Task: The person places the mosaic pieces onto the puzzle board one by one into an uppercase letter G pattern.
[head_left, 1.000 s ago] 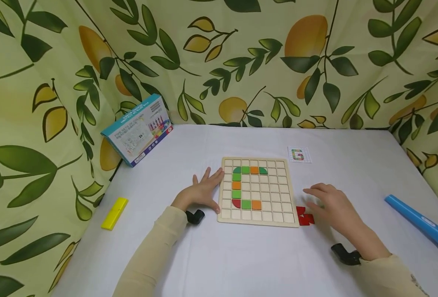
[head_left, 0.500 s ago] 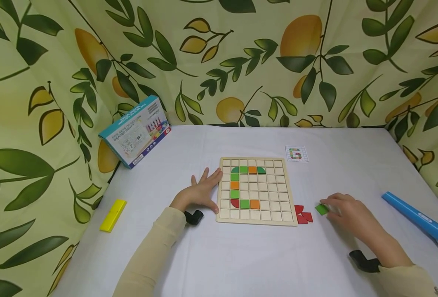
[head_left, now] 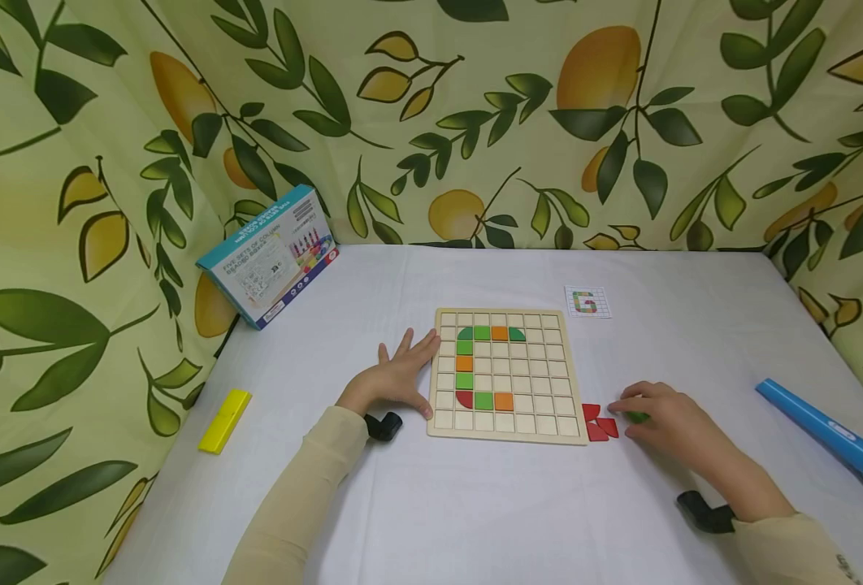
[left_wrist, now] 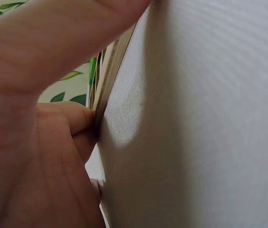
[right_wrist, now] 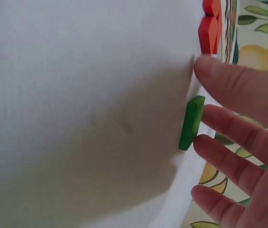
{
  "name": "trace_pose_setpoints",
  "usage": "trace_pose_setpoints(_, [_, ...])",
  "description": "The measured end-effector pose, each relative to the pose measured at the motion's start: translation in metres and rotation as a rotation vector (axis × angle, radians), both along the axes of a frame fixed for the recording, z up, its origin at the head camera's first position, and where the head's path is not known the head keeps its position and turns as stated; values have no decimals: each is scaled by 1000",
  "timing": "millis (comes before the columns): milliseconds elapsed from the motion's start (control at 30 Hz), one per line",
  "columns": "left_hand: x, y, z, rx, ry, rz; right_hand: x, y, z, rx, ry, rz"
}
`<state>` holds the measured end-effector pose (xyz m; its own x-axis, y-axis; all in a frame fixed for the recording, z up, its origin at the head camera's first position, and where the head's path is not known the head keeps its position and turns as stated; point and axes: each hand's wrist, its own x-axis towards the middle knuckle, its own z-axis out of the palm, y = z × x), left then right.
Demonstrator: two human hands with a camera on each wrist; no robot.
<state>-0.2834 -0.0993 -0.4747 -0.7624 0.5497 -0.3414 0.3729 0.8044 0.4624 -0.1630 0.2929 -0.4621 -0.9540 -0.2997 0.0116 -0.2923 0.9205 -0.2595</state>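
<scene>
- Right hand [head_left: 665, 418]: fingers curled over a green tile [head_left: 637, 417]. Head view hides most of the tile. Wrist view shows it touching the fingertips [right_wrist: 205, 142], flat on the white table [head_left: 475, 504]; probably a light pinch, thumb contact hard to make out.
- Green tile sits just under those fingertips, right of the board; red pieces [head_left: 598, 422] lie just beyond the fingertips, between them and the board.
- Red pieces: looks like 3, edges overlap, count unsure.
- Left hand [head_left: 398, 378]: fingers straight and spread, flat on the table, tips pressed against the left edge of the wooden board [head_left: 505, 431]. Left wrist view is mostly palm and cloth; only a sliver of the board's edge shows.
- On the board: 10 tiles — 5 green, 3 orange, 1 red, 1 dark green.
- 1 pattern card [head_left: 588, 301] beyond the board.
- 1 box [head_left: 266, 256], 1 yellow block [head_left: 224, 420] left of the left hand.
- 1 blue tube [head_left: 819, 426] right of the right hand, its end cut off by the frame.
</scene>
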Motion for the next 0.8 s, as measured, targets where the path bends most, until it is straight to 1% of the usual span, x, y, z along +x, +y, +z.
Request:
trace_pose_setpoints(67, [0,0,1,9,-6,-3,0,-1,0,-10,13,26])
trace_pose_setpoints(233, [0,-1,2,20,-6,-3,2,-6,-2,-21,95,83])
trace_pose_setpoints(333, [0,-1,2,16,-7,-1,1,-9,-4,-11,138,110])
trace_pose_setpoints(467, [0,-1,0,8,-10,2,-1,-10,-5,39,149,117])
trace_pose_setpoints(600, [1,-1,0,6,-9,2,-4,-9,-2,85,161,116])
trace_pose_setpoints(700, [1,-1,0,3,-8,2,-7,-13,4,71,170,134])
trace_pose_setpoints(800, [1,0,1,1,-7,4,-15,-26,13,51,160,183])
